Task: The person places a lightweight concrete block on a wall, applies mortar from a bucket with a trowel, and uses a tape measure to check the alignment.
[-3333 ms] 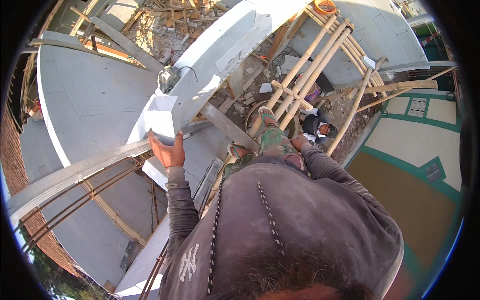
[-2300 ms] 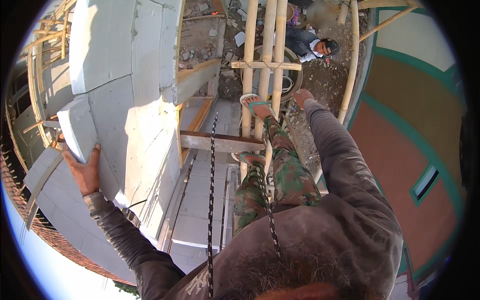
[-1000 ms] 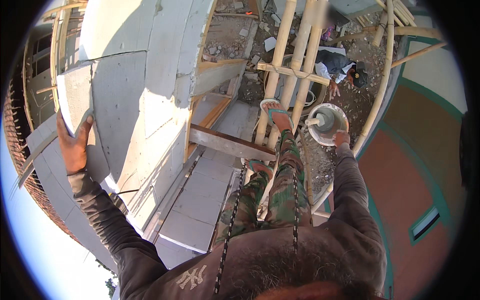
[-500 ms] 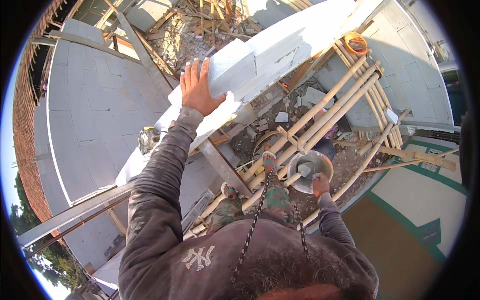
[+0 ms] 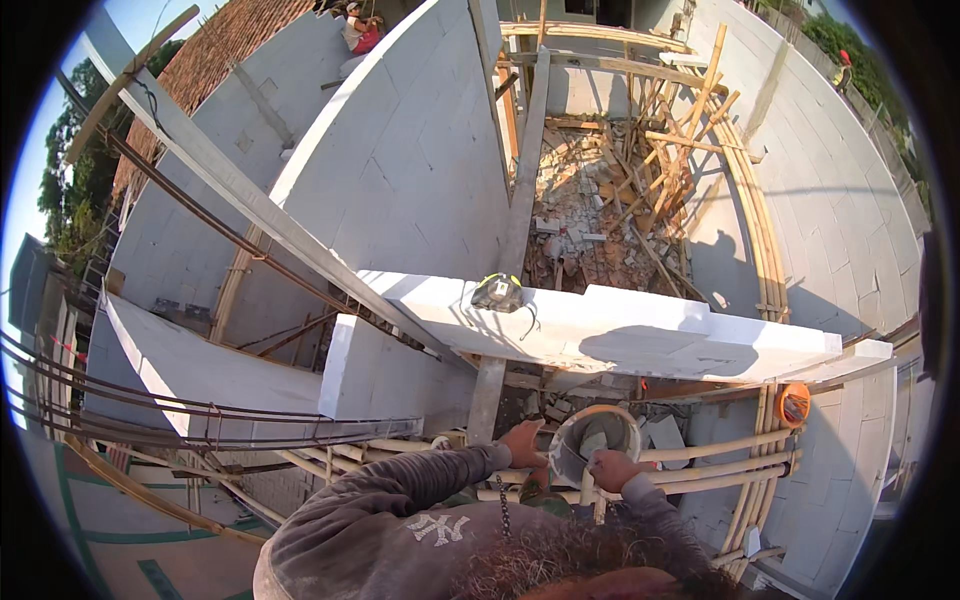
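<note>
A round bucket (image 5: 566,468), its inside coated with grey mortar, stands by the bamboo poles just ahead of my body. My right hand (image 5: 615,469) is closed on its right rim. Beside the bucket's left rim is my left hand (image 5: 521,444), fingers apart, with nothing visible in it. A grey lump shows inside the bucket, its kind unclear. Beyond my hands runs a white block wall (image 5: 640,318), with a small black and yellow item (image 5: 498,292) with a loose cord on top.
Bamboo scaffold poles (image 5: 715,472) lie below me. An orange bucket (image 5: 793,404) stands at the right. A long beam (image 5: 250,195) and thin rods (image 5: 200,408) cross the left. Rubble (image 5: 590,225) lies past the wall. Another person (image 5: 362,30) sits far off.
My left hand has left the wall's top and come down beside the bucket. My right hand stays at its rim. The view has turned, showing more of the far building.
</note>
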{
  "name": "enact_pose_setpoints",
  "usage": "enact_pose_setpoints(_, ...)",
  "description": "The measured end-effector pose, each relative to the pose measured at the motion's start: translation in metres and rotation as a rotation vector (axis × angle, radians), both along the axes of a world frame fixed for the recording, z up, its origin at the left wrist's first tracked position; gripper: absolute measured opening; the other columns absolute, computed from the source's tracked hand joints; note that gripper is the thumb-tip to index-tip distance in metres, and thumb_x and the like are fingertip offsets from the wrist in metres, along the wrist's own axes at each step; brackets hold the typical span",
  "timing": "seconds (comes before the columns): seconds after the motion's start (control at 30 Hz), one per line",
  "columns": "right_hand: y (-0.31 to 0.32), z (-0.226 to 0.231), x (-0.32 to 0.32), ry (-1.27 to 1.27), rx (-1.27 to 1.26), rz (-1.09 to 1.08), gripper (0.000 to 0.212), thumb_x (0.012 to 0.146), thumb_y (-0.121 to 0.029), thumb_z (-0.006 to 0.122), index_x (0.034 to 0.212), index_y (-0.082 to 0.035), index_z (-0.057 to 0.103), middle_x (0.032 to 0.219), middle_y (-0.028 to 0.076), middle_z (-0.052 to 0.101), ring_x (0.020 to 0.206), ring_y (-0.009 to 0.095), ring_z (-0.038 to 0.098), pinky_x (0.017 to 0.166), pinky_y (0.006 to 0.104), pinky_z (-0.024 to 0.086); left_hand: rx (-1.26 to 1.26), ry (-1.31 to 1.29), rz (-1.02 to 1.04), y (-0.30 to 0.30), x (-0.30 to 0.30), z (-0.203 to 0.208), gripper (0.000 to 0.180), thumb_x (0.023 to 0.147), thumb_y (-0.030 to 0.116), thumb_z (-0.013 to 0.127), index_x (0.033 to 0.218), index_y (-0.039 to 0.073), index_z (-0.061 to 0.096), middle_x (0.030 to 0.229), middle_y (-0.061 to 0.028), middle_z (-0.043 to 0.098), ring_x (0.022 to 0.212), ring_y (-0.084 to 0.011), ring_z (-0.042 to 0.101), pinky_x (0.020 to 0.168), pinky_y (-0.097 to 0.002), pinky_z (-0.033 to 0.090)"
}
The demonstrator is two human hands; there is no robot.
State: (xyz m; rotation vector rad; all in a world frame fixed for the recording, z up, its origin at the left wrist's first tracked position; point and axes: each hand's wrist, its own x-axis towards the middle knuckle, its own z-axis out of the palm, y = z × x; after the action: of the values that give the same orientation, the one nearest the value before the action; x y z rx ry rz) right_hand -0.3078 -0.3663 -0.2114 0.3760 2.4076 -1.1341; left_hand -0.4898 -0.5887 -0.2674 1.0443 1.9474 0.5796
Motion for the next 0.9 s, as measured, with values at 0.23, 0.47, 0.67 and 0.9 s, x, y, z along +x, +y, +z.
enact_pose_setpoints(0.23,-0.068,0.046,-0.126,0.000,-0.221,0.239,0.023,0.082,-0.025,0.064,0.088,-0.003,0.066,0.085,0.021,0.067,0.084,0.041,0.065,0.075,0.0484,0.050,0.078,-0.299,0.428,-0.096,-0.031,-0.010,0.131,0.061,0.059,0.088,0.151,-0.008,0.021,0.146,-0.0304,0.037,0.136,-0.0399,0.039,0.114,-0.0456,0.033)
enact_pose_setpoints(0.47,-0.165,0.078,-0.206,0.143,-0.096,0.274,0.018,0.086,-0.019,0.064,0.092,-0.004,0.071,0.086,0.014,0.071,0.082,0.025,0.068,0.075,0.0391,0.051,-0.029,-0.125,0.786,-0.201,-0.074,0.034,0.104,0.063,0.062,0.084,0.130,-0.008,0.047,0.129,-0.0259,0.051,0.119,-0.0321,0.055,0.099,-0.0409,0.046)
enact_pose_setpoints(0.67,-0.224,0.083,-0.266,0.372,-0.275,0.237,0.013,0.086,-0.014,0.064,0.087,-0.002,0.069,0.082,0.014,0.068,0.082,0.029,0.066,0.075,0.0391,0.051,0.121,0.181,0.949,-0.261,-0.084,0.066,0.064,0.072,0.044,0.082,0.098,-0.008,0.057,0.086,-0.0203,0.066,0.080,-0.0314,0.066,0.073,-0.0424,0.052)
enact_pose_setpoints(0.9,-0.261,0.085,-0.310,0.803,-0.151,0.256,0.012,0.087,-0.013,0.066,0.094,-0.004,0.065,0.098,0.015,0.062,0.097,0.037,0.058,0.087,0.0442,0.047,0.116,0.178,1.160,-0.267,-0.092,0.098,0.051,0.073,0.041,0.078,0.084,-0.005,0.059,0.081,-0.0232,0.066,0.076,-0.0374,0.065,0.071,-0.0453,0.051)
